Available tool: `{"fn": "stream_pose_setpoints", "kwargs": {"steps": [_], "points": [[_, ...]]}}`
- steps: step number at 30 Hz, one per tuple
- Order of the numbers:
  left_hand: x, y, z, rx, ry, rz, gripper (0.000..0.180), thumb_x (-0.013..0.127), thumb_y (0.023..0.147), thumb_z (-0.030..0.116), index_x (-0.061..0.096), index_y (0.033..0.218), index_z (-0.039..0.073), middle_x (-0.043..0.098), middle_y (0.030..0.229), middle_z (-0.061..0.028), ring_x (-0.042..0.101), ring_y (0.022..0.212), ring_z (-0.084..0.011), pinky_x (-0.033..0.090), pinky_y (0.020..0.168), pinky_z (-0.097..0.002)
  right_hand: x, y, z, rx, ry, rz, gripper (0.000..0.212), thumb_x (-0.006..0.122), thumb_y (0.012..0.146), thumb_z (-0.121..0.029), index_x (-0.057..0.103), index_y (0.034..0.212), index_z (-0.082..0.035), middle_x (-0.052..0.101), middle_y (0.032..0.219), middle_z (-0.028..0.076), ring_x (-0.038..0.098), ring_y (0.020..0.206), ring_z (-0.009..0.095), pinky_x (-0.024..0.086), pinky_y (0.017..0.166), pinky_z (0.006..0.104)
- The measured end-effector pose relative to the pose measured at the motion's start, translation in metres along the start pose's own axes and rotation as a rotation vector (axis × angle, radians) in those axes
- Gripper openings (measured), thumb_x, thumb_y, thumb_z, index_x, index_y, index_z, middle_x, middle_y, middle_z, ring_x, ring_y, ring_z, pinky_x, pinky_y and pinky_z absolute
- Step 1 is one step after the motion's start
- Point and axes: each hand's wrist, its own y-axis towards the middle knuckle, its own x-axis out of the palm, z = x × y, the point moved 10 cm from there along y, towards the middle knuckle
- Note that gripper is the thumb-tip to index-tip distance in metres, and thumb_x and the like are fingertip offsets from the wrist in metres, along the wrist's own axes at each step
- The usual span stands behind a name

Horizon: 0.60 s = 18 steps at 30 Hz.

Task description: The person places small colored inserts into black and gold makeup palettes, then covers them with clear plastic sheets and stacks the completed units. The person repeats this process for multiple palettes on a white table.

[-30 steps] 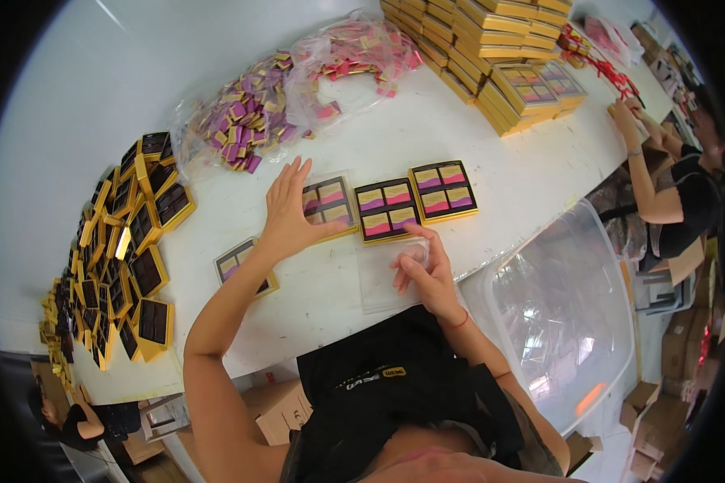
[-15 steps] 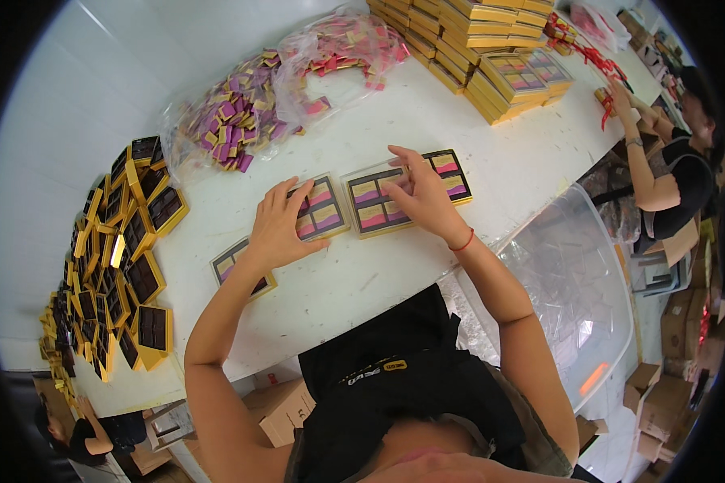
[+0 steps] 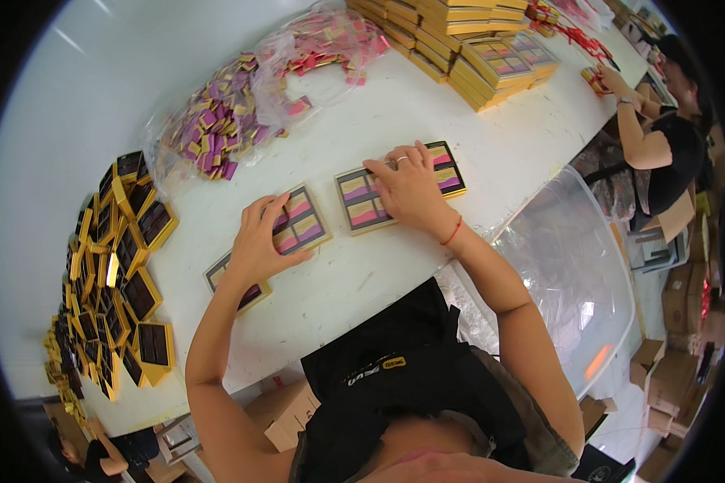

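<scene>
Four-piece and larger flat gift boxes of pink, purple and gold wrapped pieces lie in a slanting row on the white table. My left hand [image 3: 256,246] grips the left edge of a clear-lidded box [image 3: 304,219], its thumb along the near side. My right hand [image 3: 412,190] bends over another clear-lidded box [image 3: 358,201], fingers on its top and far edge; the palm hides part of it. Beyond that hand sits a dark-framed box [image 3: 449,171] with pink and purple pieces. Below my left forearm a further box [image 3: 254,298] is partly covered.
Dark-trayed gold boxes [image 3: 141,294] are heaped at left. Clear bags of purple [image 3: 209,133] and pink wrapped pieces [image 3: 354,40] lie at the back. Finished-looking gold boxes [image 3: 491,68] are stacked behind. A clear plastic bin [image 3: 564,282] stands at right, near a person [image 3: 669,145] handling red ribbon.
My right hand has settled lower over its box, its index finger now down on the top. My left fingers have drawn in at their box's edge. The whole view has shifted slightly.
</scene>
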Motion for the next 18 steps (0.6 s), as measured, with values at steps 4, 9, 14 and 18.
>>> {"fn": "stream_pose_setpoints", "kwargs": {"steps": [4, 9, 14, 18], "points": [[0.002, -0.011, -0.002, 0.077, 0.108, -0.007, 0.105, 0.087, 0.061, 0.042, 0.037, 0.148, 0.010, 0.039, 0.146, -0.0192, 0.038, 0.131, -0.0409, 0.033, 0.110, -0.0505, -0.001, -0.001, -0.007, -0.057, -0.165, 0.103, 0.032, 0.064, 0.084, -0.021, 0.068, 0.114, -0.012, 0.061, 0.104, 0.010, 0.053, 0.113, 0.028, 0.025, 0.112, 0.0594], [0.004, -0.025, 0.008, 0.145, 0.180, -0.018, 0.104, 0.082, 0.069, 0.047, 0.031, 0.148, 0.003, 0.032, 0.152, -0.0230, 0.031, 0.137, -0.0446, 0.026, 0.114, -0.0523, 0.013, 0.003, -0.033, -0.052, -0.074, 0.073, 0.033, 0.066, 0.085, -0.025, 0.067, 0.116, -0.013, 0.063, 0.116, 0.008, 0.053, 0.121, 0.027, 0.022, 0.113, 0.0611], [0.001, -0.032, 0.019, 0.095, 0.227, -0.069, 0.101, 0.082, 0.073, 0.040, 0.027, 0.149, 0.002, 0.027, 0.154, -0.0247, 0.026, 0.141, -0.0450, 0.024, 0.115, -0.0524, -0.070, -0.039, -0.019, -0.046, 0.169, 0.379, 0.037, 0.070, 0.084, -0.027, 0.065, 0.116, -0.010, 0.060, 0.123, 0.009, 0.049, 0.124, 0.031, 0.022, 0.112, 0.0599], [0.009, -0.053, 0.009, 0.022, 0.241, -0.130, 0.101, 0.081, 0.075, 0.034, 0.023, 0.152, 0.002, 0.020, 0.158, -0.0230, 0.018, 0.145, -0.0444, 0.021, 0.117, -0.0527, -0.144, -0.144, 0.094, 0.245, -0.055, 0.511, 0.035, 0.073, 0.082, -0.019, 0.063, 0.114, -0.009, 0.061, 0.118, 0.011, 0.053, 0.116, 0.032, 0.034, 0.104, 0.0466]]}}
